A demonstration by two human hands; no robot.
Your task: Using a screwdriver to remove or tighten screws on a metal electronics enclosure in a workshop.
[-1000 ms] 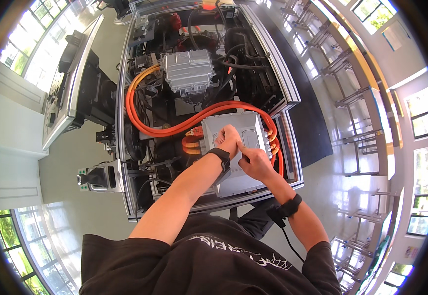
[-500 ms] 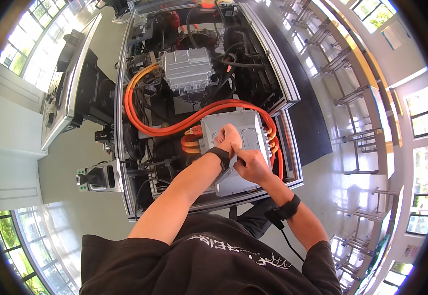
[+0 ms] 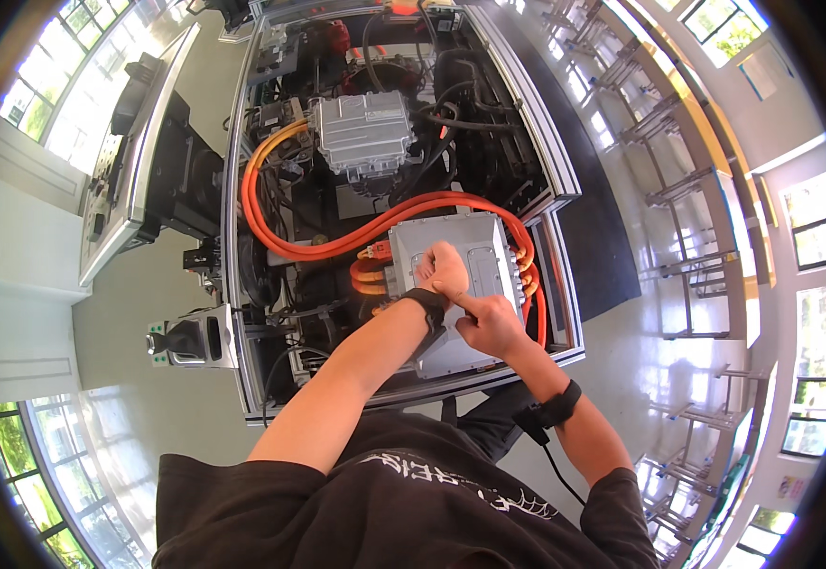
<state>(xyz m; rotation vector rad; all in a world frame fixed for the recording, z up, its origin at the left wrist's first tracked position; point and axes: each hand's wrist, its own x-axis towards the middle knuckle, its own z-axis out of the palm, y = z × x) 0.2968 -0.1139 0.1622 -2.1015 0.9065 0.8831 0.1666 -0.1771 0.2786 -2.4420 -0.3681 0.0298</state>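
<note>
My left hand (image 3: 445, 268) hovers over a silver-grey metal box (image 3: 491, 254) with its fingers curled into a loose fist; I see nothing in it. A black band with a small dark device (image 3: 429, 305) is strapped round the left wrist. My right hand (image 3: 494, 327) is just to the right, its index finger stretched to the back of the left wrist beside the band, thumb apart and other fingers bent. Another black band with a device and cable (image 3: 547, 410) sits on my right forearm. Thick orange cables (image 3: 375, 230) run into both sides of the box.
An aluminium-profile frame (image 3: 569, 284) surrounds the box, a second silver finned unit (image 3: 363, 128) and dark hoses. Beyond its left side stand a bench-like console (image 3: 133, 180) and a small black unit (image 3: 190, 341). Tables with metal legs (image 3: 688, 190) line the right.
My right index finger has straightened and reaches a little farther toward the left wrist. The left arm has barely moved.
</note>
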